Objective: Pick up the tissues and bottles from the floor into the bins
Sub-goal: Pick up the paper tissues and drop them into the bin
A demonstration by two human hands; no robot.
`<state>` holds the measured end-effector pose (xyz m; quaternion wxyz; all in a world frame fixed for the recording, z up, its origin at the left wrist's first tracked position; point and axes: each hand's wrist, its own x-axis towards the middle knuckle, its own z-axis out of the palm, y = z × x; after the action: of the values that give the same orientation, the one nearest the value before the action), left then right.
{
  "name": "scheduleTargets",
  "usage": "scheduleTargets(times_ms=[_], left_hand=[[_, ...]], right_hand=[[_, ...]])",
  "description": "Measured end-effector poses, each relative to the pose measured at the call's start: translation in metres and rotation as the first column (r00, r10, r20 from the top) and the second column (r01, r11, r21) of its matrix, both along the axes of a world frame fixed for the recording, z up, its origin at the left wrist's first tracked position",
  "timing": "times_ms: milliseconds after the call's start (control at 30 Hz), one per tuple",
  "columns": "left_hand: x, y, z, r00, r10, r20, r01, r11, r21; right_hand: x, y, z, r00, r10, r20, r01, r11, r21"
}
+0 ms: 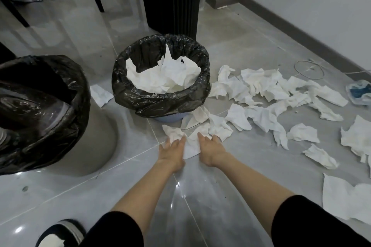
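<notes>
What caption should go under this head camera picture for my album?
Left hand and right hand touch crumpled floor tissues beside the tissue-filled bin.

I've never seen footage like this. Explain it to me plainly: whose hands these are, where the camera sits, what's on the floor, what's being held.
There is no machine here. A person is tidying up, and the single camera sits on their head, looking forward and down. The left hand and right hand reach out to a clump of tissues on the grey tiled floor, with their fingers laid on it. Nothing is lifted yet. Just beyond stands a small bin with a black liner, already part-filled. A larger lined bin stands to its left. Many more crumpled tissues lie scattered to the right.
</notes>
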<state>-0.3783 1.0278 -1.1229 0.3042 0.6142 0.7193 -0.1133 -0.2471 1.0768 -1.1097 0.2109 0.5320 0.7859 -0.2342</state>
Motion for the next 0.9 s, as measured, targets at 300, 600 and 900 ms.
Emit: scheduleTargets(times_ms=[300, 600, 900], left_hand=[[-0.001, -0.030, -0.011, 0.955, 0.256, 0.149, -0.273, 0.956, 0.110], [-0.001, -0.036, -0.017, 0.989, 0.102, 0.107, -0.118, 0.981, 0.153], [0.001, -0.035, 0.020, 0.961, 0.152, 0.232, -0.218, 0.932, 0.290]], right_hand=[[0.018, -0.018, -0.012, 0.999, 0.006, -0.044, -0.006, 1.000, -0.001], [0.039, -0.034, -0.027, 0.982, -0.093, -0.166, 0.101, 0.994, 0.044], [0.045, -0.033, 0.011, 0.770, -0.457, -0.445, 0.491, 0.870, -0.045]])
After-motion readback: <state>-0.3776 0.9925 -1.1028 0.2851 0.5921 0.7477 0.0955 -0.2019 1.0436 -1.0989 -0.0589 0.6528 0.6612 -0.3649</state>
